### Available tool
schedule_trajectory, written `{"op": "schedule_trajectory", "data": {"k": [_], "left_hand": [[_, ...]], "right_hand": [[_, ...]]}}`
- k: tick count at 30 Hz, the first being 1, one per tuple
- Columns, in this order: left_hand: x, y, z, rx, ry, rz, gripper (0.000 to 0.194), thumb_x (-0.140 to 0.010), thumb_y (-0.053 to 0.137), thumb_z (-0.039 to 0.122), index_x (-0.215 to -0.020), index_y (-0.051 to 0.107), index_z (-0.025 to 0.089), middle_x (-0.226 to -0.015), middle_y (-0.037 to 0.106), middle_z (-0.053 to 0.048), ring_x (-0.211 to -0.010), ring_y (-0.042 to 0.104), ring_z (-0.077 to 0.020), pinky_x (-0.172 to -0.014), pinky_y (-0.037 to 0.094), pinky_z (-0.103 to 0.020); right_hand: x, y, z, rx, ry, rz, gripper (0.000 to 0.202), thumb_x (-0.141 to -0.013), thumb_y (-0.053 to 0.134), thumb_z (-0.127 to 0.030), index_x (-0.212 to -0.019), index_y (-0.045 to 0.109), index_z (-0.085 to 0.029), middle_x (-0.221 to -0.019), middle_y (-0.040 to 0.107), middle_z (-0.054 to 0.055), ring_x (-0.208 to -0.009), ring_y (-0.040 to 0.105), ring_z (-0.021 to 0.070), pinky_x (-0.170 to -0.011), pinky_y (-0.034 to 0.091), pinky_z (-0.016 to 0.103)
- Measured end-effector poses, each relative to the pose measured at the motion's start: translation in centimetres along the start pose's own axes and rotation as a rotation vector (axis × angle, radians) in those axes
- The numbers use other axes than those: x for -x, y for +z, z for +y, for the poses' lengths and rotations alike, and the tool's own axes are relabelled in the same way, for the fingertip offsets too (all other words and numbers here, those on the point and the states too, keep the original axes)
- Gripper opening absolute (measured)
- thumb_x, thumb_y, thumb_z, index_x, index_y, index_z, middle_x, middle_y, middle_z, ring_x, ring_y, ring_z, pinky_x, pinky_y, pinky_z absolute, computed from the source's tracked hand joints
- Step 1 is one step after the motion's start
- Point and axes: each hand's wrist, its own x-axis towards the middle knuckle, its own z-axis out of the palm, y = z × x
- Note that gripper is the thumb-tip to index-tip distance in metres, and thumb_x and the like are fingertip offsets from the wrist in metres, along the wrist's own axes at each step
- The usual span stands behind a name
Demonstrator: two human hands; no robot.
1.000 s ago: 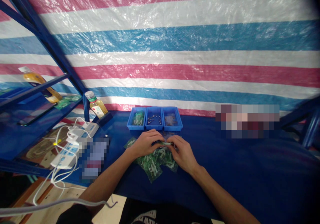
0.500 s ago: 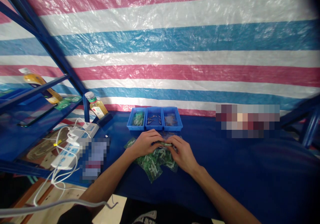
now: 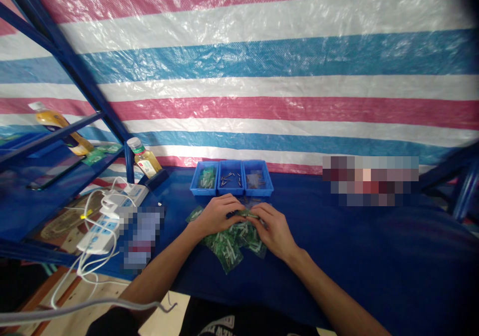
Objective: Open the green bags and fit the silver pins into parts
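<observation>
Between my two hands is a small green plastic bag [image 3: 247, 213], its edges pinched by the fingers of both. My left hand [image 3: 220, 215] closes on its left side, thumb below and fingers above. On the other side my right hand [image 3: 274, 226] pinches it in the same way. Beneath them lies a pile of green clear bags [image 3: 226, 248] holding pale stick-like pieces. Just behind stand three small blue bins: the left bin [image 3: 193, 190] has green bags, the middle bin [image 3: 231, 192] dark screw-like pieces, the right bin [image 3: 262, 193] small clear packets.
To the left are power strips [image 3: 101, 233] with white cables, a blurred-out flat item [image 3: 142, 238] and a drink bottle [image 3: 145, 161]. Another bottle [image 3: 63, 129] leans on the blue shelf [image 3: 22, 196]. A pixelated patch [image 3: 370, 181] lies at the back right. Striped sheeting [image 3: 284, 111] hangs behind the table.
Both hands stay in nearly the same spot. The pinched bag has shifted and tilted slightly between the fingers; the bins and pile have not moved.
</observation>
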Motion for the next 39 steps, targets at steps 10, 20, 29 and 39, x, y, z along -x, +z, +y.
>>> {"op": "schedule_trajectory", "data": {"k": [10,20,29,39], "left_hand": [[-0.15,-0.11,0.00,0.002,0.000,-0.001,0.025,-0.102,0.056,0.031,-0.085,0.065,0.015,-0.084,0.066,-0.007,-0.083,0.060,-0.0174,-0.077,0.049,-0.028],[-0.13,-0.15,0.07,0.025,-0.001,-0.018,0.021,-0.099,0.061,0.034,-0.101,0.070,0.015,-0.099,0.072,-0.009,-0.094,0.066,-0.0186,-0.089,0.052,-0.031],[-0.20,-0.32,0.12,-0.002,-0.001,-0.004,0.024,-0.102,0.055,0.029,-0.087,0.068,0.015,-0.085,0.067,-0.008,-0.084,0.061,-0.0179,-0.080,0.050,-0.030],[-0.06,-0.13,-0.17,0.021,0.018,0.024,0.021,-0.099,0.062,0.032,-0.095,0.073,0.015,-0.093,0.073,-0.010,-0.088,0.065,-0.0187,-0.083,0.053,-0.032]], "right_hand": [[-0.18,0.05,0.10,0.032,0.044,-0.008,0.016,-0.096,0.067,-0.032,-0.110,0.067,-0.024,-0.101,0.072,0.007,-0.091,0.067,0.0239,-0.082,0.055,0.038],[0.12,0.20,0.67,-0.014,0.024,0.031,0.015,-0.097,0.058,-0.019,-0.097,0.072,-0.024,-0.099,0.072,0.007,-0.091,0.068,0.0226,-0.083,0.056,0.036],[-0.11,-0.14,-0.06,-0.022,0.061,0.007,0.010,-0.099,0.061,-0.028,-0.097,0.069,-0.024,-0.096,0.071,0.007,-0.087,0.067,0.0220,-0.080,0.056,0.034],[0.28,-0.04,0.68,-0.050,0.032,0.024,0.021,-0.100,0.054,-0.017,-0.098,0.073,-0.025,-0.100,0.071,0.007,-0.092,0.067,0.0219,-0.082,0.055,0.036]]}}
